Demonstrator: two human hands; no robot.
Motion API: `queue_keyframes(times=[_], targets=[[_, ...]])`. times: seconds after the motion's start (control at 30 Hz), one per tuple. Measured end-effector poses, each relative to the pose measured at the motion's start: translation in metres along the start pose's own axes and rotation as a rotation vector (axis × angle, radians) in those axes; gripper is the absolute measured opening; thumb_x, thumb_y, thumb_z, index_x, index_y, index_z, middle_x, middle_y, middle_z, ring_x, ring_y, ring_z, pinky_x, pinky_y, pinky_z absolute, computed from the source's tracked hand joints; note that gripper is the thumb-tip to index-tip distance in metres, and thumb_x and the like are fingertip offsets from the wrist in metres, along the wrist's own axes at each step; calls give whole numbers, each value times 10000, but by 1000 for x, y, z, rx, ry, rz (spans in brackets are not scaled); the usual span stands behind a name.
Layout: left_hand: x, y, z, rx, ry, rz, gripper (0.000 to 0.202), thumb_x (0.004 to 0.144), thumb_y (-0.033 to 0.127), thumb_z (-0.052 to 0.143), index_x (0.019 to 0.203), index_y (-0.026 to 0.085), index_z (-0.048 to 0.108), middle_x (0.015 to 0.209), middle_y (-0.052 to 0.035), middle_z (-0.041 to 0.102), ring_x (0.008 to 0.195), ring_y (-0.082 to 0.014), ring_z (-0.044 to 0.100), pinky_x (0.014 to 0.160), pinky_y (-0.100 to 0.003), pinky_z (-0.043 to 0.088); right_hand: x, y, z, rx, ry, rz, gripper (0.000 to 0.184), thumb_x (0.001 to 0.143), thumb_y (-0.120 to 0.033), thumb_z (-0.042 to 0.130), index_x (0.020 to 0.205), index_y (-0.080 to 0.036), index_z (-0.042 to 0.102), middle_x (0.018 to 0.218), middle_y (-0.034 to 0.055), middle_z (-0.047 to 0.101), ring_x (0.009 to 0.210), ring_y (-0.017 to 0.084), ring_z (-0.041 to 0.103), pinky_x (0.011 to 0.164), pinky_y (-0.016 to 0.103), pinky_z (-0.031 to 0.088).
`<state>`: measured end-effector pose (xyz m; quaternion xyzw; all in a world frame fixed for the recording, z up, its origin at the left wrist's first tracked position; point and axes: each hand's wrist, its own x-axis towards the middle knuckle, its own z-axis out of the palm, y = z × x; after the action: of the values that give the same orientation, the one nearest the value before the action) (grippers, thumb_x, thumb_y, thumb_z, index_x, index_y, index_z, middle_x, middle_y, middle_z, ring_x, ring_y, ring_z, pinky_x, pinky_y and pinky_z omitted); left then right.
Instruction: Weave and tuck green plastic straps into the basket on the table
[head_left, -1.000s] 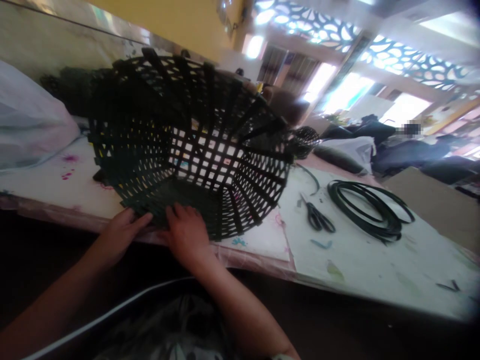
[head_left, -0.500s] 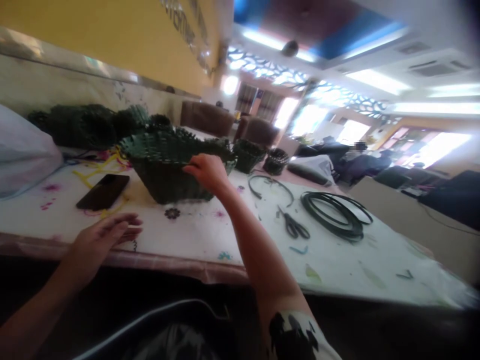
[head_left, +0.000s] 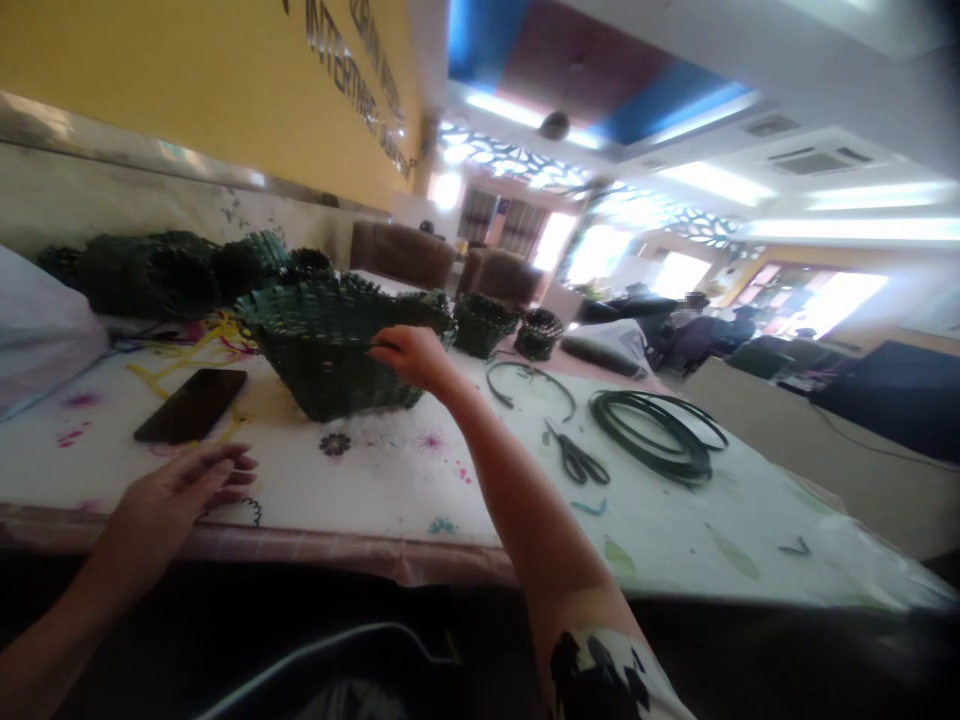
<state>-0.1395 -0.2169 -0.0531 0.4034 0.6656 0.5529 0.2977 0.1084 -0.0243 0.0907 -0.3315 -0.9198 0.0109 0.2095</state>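
Observation:
A large dark green woven basket (head_left: 330, 355) stands upright on the table with a jagged rim of strip ends. My right hand (head_left: 412, 355) is closed on the near right part of its rim, the arm stretched across the table. Over the table's front edge, my left hand (head_left: 199, 485) has its fingers apart and loosely bent, with nothing visible in them. Just beyond that hand lies a black phone (head_left: 191, 405). To the right of the basket rest black-handled scissors (head_left: 577, 458) and a loose curved strip (head_left: 532, 375).
A coil of dark green strip (head_left: 660, 435) lies to the right. Behind the big basket are smaller woven baskets (head_left: 484, 325) and yellow strips (head_left: 154, 375). More green woven pieces (head_left: 150, 270) line the wall. A white bag (head_left: 45, 325) sits at left; people are in the distance.
The whole view has shifted slightly as the head moved. My left hand has moved a little left and down. My right hand keeps its place on the basket's rim.

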Motion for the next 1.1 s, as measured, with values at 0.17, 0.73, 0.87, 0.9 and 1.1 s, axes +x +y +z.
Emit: queue_keyframes(times=[0.17,0.73,0.87,0.9,1.1], targets=[[18,48,-1,324,295,370,496,820,647,590,1107,264,725,1125,-39,754,1068,-288,711,1065,-443,529,5,-10,1,-29,63,-40,270,1041,-325,583,1264,-243,713,1269,29,734,1218,188,621,1168,392,270],[139,129,4,595,-277,656,422,896,513,587,1073,181,778,1025,19,780,868,-100,641,967,-165,452,12,-38,18,-75,27,30,315,1064,-434,497,1206,-310,750,1110,3,780,996,206,692,786,281,418],[151,152,-1,801,-501,611,410,956,416,496,1131,143,748,1060,6,773,917,-85,645,886,-132,450,15,-39,18,-65,32,38,304,1058,-424,511,1174,-305,765,1062,-2,785,962,198,693,749,277,393],[153,157,-1,854,-516,616,408,964,403,483,1118,134,749,1062,-4,772,935,-94,648,883,-140,450,15,-39,18,-64,33,40,299,1055,-422,515,1171,-307,766,1061,-6,785,957,194,693,742,274,388],[154,164,4,1139,-630,802,307,992,340,478,1020,181,739,957,-2,762,825,-133,645,789,-205,447,15,-41,21,-59,48,66,299,1042,-428,521,1134,-304,778,1032,-1,785,934,189,688,737,269,385]])
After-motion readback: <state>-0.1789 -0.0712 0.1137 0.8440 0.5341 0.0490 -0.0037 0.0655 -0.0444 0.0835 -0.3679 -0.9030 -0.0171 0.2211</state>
